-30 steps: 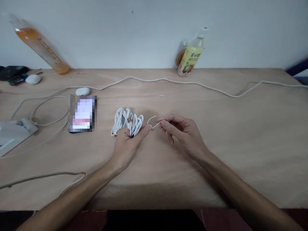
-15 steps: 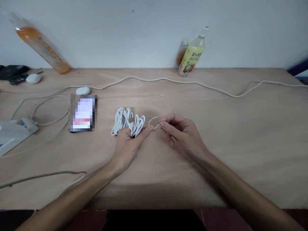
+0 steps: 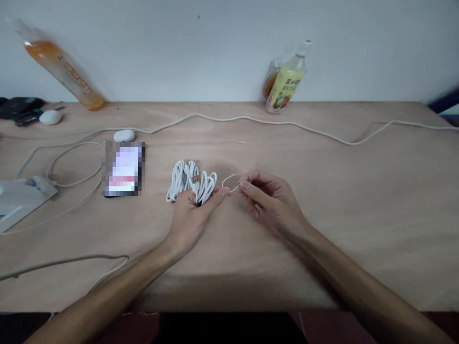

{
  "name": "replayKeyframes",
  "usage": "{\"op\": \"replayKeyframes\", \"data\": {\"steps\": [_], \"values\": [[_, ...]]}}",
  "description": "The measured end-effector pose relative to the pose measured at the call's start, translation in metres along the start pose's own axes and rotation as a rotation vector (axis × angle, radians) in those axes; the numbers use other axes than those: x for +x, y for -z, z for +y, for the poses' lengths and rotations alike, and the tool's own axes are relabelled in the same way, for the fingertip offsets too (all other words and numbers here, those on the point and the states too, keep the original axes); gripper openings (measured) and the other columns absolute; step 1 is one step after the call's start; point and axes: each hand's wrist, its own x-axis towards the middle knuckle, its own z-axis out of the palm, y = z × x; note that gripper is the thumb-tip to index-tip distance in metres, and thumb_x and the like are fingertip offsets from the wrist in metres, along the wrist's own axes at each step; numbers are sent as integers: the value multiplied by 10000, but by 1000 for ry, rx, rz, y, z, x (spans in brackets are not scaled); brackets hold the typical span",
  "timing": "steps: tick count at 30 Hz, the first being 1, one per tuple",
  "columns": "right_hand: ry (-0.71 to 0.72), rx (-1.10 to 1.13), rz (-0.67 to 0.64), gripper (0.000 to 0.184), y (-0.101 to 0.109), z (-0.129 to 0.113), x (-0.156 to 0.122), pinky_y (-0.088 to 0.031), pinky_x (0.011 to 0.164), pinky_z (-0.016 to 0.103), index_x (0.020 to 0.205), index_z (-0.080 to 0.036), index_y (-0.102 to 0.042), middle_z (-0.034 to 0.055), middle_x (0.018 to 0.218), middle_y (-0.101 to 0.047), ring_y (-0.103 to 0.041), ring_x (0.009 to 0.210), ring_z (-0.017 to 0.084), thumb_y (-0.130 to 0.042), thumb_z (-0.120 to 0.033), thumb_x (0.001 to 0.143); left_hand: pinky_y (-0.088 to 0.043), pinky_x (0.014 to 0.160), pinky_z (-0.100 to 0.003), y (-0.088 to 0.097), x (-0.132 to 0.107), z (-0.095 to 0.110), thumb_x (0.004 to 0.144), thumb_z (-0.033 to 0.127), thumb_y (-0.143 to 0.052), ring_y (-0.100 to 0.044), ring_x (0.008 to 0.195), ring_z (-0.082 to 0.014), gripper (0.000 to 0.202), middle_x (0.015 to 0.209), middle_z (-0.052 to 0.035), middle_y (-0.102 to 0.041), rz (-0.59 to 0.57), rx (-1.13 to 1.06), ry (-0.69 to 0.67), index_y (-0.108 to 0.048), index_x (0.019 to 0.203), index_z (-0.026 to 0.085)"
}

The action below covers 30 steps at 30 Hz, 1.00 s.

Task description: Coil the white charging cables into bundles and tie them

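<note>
My left hand (image 3: 190, 212) is closed around the near side of a coiled white USB cable (image 3: 208, 184). The metal USB plug (image 3: 195, 179) points up from between the loops. At the tip of the left thumb a thin white twist tie (image 3: 224, 180) sticks out and curves up into a small open loop. Just to the right, the thumb and forefinger of my right hand (image 3: 268, 196) pinch the tie; its other fingers curl beneath. The left fingers under the bundle are mostly hidden.
Left of the cable lies a phone (image 3: 124, 169) with a lit screen, below a white earbud case (image 3: 124, 135). A long white cord (image 3: 251, 118) crosses the table behind. An orange drink bottle (image 3: 68, 76) and a yellow-labelled bottle (image 3: 287, 83) stand by the wall.
</note>
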Motion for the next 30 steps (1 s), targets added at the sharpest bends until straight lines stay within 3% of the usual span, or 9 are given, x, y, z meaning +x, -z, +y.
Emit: {"op": "replayKeyframes", "data": {"steps": [22, 27, 30], "values": [[-94, 39, -84, 421, -4, 1, -1, -317, 418, 215, 899, -197, -778, -55, 663, -592, -428, 479, 62, -880, -605, 870, -551, 868, -328, 0, 0, -1, 835, 476, -896, -691, 836, -204, 251, 801, -15, -800, -69, -9, -43, -835, 733, 255], [-65, 31, -71, 398, -3, 3, -1, -333, 431, 211, 905, -202, -770, -48, 672, -605, -457, 503, 70, -863, -589, 898, -526, 822, -296, -1, -1, 1, 850, 449, -878, -648, 791, -175, 254, 737, 4, -720, -74, -19, -41, -815, 721, 239], [-44, 22, -75, 384, -2, 3, -1, -339, 433, 208, 908, -206, -761, -47, 685, -608, -462, 512, 73, -847, -580, 920, -488, 712, -268, -1, -1, 1, 850, 470, -880, -537, 659, -136, 290, 608, 44, -560, -71, -60, -23, -794, 712, 229]]}}
